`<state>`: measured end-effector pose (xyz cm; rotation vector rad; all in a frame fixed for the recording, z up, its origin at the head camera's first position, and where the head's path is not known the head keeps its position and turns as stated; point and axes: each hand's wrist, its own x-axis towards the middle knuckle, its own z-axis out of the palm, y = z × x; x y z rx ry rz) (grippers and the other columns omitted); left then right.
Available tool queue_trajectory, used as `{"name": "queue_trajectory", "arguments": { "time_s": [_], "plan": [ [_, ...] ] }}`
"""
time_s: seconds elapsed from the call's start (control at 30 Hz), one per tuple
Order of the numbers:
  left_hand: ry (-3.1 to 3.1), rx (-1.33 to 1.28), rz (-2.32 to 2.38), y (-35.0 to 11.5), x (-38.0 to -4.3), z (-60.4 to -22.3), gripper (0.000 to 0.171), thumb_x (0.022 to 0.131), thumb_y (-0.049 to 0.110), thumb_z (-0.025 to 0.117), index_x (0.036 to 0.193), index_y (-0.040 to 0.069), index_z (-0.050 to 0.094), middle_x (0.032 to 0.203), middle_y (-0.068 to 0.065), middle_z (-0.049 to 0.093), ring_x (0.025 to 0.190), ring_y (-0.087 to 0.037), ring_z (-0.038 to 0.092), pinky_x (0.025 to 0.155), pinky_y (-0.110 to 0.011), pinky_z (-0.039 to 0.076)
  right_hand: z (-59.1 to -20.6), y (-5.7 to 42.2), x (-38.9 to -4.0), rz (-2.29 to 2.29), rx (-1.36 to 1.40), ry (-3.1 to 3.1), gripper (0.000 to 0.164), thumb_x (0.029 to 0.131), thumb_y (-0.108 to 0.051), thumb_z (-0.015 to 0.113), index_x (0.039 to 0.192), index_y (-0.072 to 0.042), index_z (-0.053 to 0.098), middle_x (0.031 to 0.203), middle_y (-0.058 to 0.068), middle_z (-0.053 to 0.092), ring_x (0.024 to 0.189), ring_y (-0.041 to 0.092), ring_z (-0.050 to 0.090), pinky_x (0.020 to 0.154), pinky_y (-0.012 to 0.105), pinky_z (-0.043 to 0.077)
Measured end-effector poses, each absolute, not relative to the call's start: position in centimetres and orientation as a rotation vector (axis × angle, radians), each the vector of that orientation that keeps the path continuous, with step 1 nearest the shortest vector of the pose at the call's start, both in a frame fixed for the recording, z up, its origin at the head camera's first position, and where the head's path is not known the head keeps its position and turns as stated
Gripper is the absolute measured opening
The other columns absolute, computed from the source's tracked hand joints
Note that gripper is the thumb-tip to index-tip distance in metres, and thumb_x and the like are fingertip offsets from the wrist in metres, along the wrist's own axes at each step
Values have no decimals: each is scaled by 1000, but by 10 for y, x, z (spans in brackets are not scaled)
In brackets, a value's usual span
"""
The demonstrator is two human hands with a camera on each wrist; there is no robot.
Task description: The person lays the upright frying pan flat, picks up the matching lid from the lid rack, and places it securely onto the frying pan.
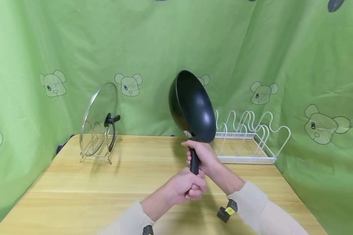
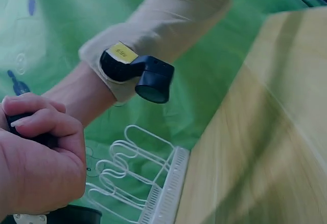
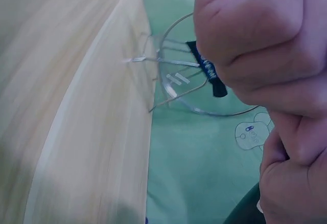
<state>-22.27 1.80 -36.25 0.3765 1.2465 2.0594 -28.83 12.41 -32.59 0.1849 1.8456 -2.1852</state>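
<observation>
A deep black wok [image 1: 194, 104] is held up over the table, tilted on its side with its dark inside facing right. Both hands grip its black handle [image 1: 194, 163]. The right hand [image 1: 204, 153] holds the upper part, near the wok body, with the thumb laid along the handle. Lower down, the left hand [image 1: 189, 184] curls round the handle's end. In the right wrist view the stacked fists hide most of the handle.
At the left, a glass lid [image 1: 101, 101] with a black knob stands upright in a small wire stand [image 1: 95, 156]. A white wire rack [image 1: 247, 160] with several looped dividers sits at the back right. A green curtain [image 1: 147, 42] surrounds the wooden table [image 1: 106, 195].
</observation>
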Motion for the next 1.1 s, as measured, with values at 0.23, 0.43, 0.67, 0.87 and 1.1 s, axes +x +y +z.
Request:
{"name": "queue_trajectory", "arguments": {
  "time_s": [0.23, 0.43, 0.67, 0.87, 1.1],
  "plan": [
    [1199, 370, 2046, 9, -223, -364, 39, 73, -17, 47, 65, 18, 31, 47, 10, 28, 34, 1, 32, 36, -15, 18, -324, 120, -294, -2244, 122, 1533, 25, 96, -6, 58, 73, -10, 50, 57, -3, 48, 48, 6, 47, 48, 17, 44],
    [1206, 374, 2063, 10, -223, -365, 39, 72, -16, 48, 65, 18, 31, 48, 11, 28, 35, 0, 30, 37, -15, 18, -323, 120, -297, -2265, 116, 1283, 31, 102, -13, 54, 72, -12, 43, 57, -7, 39, 40, 2, 40, 38, 12, 33],
    [1317, 357, 2065, 11, -222, -374, 37, 73, -15, 53, 64, 16, 34, 46, 9, 31, 35, -2, 32, 37, -17, 20, -332, 118, -298, -2204, 142, 1371, 42, 99, -11, 54, 60, -16, 38, 52, -10, 35, 36, 0, 37, 35, 11, 30],
    [1403, 316, 2073, 17, -223, -377, 34, 78, -6, 64, 63, 14, 41, 49, 6, 37, 38, -7, 38, 41, -18, 29, -337, 115, -299, -2172, 136, 1500, 39, 94, -7, 57, 61, -17, 39, 53, -11, 35, 37, -2, 36, 36, 9, 27],
    [1500, 205, 2055, 18, -224, -385, 15, 84, 6, 70, 77, 10, 58, 57, 1, 52, 42, -9, 51, 40, -17, 38, -353, 112, -302, -2153, 214, 1701, 35, 90, -10, 69, 65, -16, 45, 55, -9, 41, 41, 0, 37, 39, 11, 31]
  ]
}}
